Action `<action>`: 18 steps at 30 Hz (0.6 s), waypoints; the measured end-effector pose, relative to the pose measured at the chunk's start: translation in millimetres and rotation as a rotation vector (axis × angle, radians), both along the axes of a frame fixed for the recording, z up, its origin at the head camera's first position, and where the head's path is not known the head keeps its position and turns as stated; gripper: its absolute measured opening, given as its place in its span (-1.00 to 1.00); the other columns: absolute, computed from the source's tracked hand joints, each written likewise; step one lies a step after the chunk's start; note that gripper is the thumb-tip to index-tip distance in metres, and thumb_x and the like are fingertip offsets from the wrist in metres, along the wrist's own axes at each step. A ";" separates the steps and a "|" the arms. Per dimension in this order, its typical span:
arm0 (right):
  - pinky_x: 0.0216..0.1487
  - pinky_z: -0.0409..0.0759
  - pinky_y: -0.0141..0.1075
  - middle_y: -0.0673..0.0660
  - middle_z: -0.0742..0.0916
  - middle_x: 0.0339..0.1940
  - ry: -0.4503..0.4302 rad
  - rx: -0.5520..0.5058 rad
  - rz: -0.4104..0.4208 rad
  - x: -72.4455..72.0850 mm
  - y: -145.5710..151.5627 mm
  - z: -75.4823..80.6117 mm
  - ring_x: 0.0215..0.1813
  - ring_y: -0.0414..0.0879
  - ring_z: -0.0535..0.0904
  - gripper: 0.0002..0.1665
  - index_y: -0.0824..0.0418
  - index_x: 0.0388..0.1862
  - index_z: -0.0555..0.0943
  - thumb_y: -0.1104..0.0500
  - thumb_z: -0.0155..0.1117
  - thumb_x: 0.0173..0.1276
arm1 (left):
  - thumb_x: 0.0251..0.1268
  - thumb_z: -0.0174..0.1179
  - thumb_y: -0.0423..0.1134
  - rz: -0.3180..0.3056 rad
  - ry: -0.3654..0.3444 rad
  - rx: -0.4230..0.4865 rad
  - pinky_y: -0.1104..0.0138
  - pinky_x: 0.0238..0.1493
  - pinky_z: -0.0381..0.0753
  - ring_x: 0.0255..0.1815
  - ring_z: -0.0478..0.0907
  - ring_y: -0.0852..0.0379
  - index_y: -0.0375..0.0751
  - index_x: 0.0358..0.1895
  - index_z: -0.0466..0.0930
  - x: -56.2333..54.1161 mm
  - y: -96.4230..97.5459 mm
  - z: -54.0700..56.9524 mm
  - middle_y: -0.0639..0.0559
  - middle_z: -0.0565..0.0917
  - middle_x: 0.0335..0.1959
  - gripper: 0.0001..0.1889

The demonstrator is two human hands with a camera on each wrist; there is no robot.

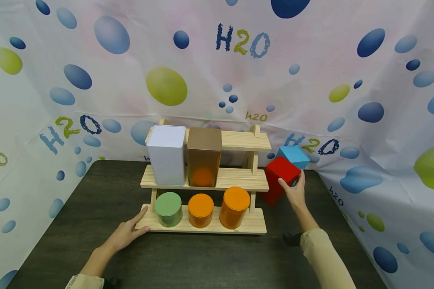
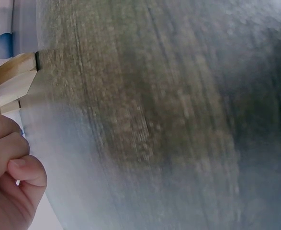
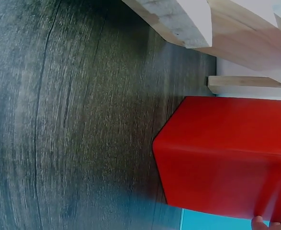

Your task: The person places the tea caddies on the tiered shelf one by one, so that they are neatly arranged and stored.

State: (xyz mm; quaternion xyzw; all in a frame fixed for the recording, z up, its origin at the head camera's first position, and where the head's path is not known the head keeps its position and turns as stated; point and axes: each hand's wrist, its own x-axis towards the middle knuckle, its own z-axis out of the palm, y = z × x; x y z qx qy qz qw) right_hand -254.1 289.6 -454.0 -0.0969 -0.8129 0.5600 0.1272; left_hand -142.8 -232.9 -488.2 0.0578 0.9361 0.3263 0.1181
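Note:
A three-tier wooden display rack [image 1: 244, 180] stands on the table. My left hand [image 1: 124, 236] grips the left end of its lowest board, thumb at the front edge; in the left wrist view its fingers are curled. To the right of the rack, a red rectangular box [image 1: 275, 180] stands on the dark tabletop. My right hand [image 1: 295, 194] holds it, the thumb on the near side and the fingers at the right side. Close behind it is a light blue box [image 1: 293, 154], partly hidden. The right wrist view shows the red box large, with fingertips [image 3: 259, 224] at its edge.
On the lowest board stand a green round canister [image 1: 168, 208], a short orange canister [image 1: 200, 210] and a taller orange one [image 1: 234, 206]. The middle board holds a white tin [image 1: 167, 156] and a brown tin [image 1: 204, 156]. A printed curtain [image 1: 209, 88] hangs behind the table.

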 end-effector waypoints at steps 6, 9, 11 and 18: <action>0.29 0.06 0.11 0.30 0.07 0.38 0.003 -0.022 -0.004 5.7 2.7 4.7 0.35 0.19 0.04 0.11 0.14 0.47 -0.27 0.01 0.26 0.21 | 0.20 0.14 0.02 -0.002 0.003 -0.001 0.23 -0.37 0.31 -0.64 0.24 0.18 -0.28 0.41 0.02 0.4 0.0 -0.2 0.12 0.30 -0.73 -0.20; 0.28 0.07 0.10 0.27 0.08 0.37 0.000 -0.026 -0.004 9.8 3.4 8.5 0.34 0.17 0.04 0.10 0.13 0.48 -0.25 0.02 0.27 0.21 | 0.20 0.15 0.02 -0.001 -0.003 0.007 0.25 -0.40 0.29 -0.68 0.19 0.19 -0.27 0.41 0.01 0.5 0.2 -0.7 0.13 0.27 -0.75 -0.20; 0.28 0.09 0.10 0.26 0.09 0.37 0.007 -0.036 0.002 12.4 3.8 11.9 0.34 0.16 0.04 0.09 0.13 0.48 -0.23 0.05 0.26 0.21 | 0.20 0.14 0.03 -0.001 -0.003 0.006 0.26 -0.41 0.29 -0.68 0.18 0.20 -0.27 0.41 0.01 0.3 0.3 -1.2 0.14 0.26 -0.75 -0.19; 0.27 0.12 0.08 0.24 0.06 0.40 0.045 -0.068 0.026 20.1 3.6 30.8 0.33 0.15 0.04 0.06 0.14 0.48 -0.23 0.07 0.24 0.23 | 0.21 0.14 0.02 -0.002 0.001 0.015 0.26 -0.41 0.29 -0.69 0.19 0.21 -0.27 0.41 0.01 -0.9 -0.4 -1.8 0.15 0.27 -0.76 -0.20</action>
